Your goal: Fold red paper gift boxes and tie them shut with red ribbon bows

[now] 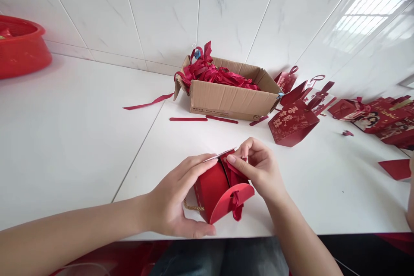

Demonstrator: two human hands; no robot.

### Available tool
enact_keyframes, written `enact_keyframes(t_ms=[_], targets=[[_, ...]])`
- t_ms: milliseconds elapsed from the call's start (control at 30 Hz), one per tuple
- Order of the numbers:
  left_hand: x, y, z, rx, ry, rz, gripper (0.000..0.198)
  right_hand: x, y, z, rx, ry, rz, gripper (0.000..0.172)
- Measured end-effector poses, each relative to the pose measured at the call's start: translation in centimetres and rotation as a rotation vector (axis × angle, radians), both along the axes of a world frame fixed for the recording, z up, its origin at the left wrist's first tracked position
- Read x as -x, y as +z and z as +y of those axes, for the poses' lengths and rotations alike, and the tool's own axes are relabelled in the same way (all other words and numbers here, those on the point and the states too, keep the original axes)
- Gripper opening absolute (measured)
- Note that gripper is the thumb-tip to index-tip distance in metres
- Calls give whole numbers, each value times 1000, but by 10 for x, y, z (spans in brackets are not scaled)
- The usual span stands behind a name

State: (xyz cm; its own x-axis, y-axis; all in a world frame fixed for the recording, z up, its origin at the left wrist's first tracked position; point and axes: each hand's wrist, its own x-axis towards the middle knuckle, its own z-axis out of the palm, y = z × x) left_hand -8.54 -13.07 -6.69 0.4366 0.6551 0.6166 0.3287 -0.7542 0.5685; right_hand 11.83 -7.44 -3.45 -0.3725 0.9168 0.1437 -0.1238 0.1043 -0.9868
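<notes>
A red paper gift box (211, 185) lies tilted near the table's front edge, with a rounded flap turned toward me. My left hand (181, 198) is wrapped round its left side, fingers on top and thumb below. A gold twisted cord (194, 207) shows between that hand and the box. On the right, my right hand (255, 164) pinches a dark red ribbon (237, 174) at the box's upper right edge. A loop of the same ribbon hangs through the flap's slot. The inside of the box is mostly hidden.
Behind stands a cardboard box (233, 99) heaped with red ribbons (216, 73). Red strips (188, 119) lie before it. Several red gift boxes (293, 123) stand to the right, and a red plastic basket (24, 47) at far left. Part of another person's arm (410, 198) shows at the right edge.
</notes>
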Motion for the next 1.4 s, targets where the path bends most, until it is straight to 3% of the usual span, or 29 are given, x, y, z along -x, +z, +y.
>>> enact_keyframes(t_ms=[367,600,767,1100,1400], targets=[[-1,1,1,15,-38,-15,100,0,2,-1,19,-25,-9,30],[0,2,-1,33,-32,1,102,5,2,-4,-13,-231,33,27],[0,1,-1,21,-29,3,102,5,0,-6,-154,-293,-11,23],[2,0,0,48,-15,17,100,-20,7,3,-529,16,-279,6],[5,-10,3,38,-20,-10,95,-51,18,15,-473,321,-360,19]])
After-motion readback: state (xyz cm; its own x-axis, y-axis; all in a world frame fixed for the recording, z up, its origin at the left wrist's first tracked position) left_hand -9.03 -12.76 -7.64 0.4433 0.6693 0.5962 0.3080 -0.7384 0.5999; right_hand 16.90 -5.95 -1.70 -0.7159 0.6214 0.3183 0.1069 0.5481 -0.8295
